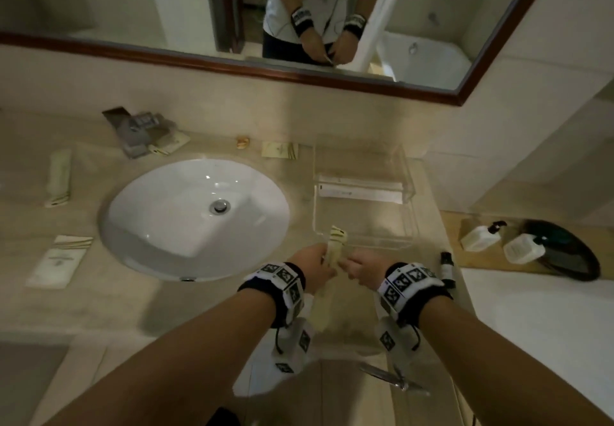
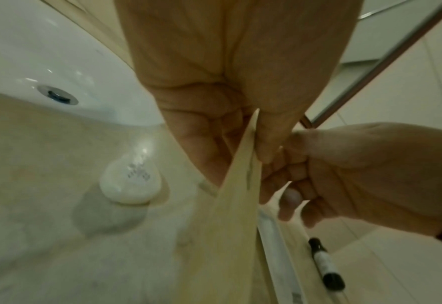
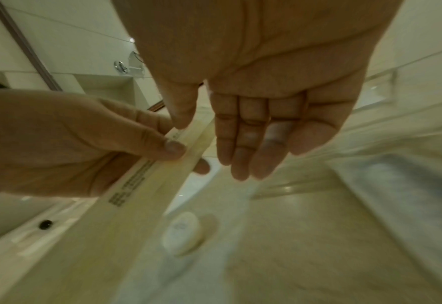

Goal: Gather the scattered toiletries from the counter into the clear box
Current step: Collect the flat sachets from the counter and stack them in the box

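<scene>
The left hand (image 1: 315,264) pinches a long cream packet (image 1: 336,248) just near of the clear box (image 1: 365,199); the right hand (image 1: 362,267), fingers relaxed, merely touches it. Released early, the packet could fall onto the surface (image 1: 206,306) short of the box.

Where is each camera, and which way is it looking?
Head: on the head, looking down at the sink, clear box, both forearms.
Left wrist: along the left hand gripping the long packet.
Right wrist: along the right hand, fingers straight.
Shared: both wrist views show the packet and a small white bottle.
</scene>
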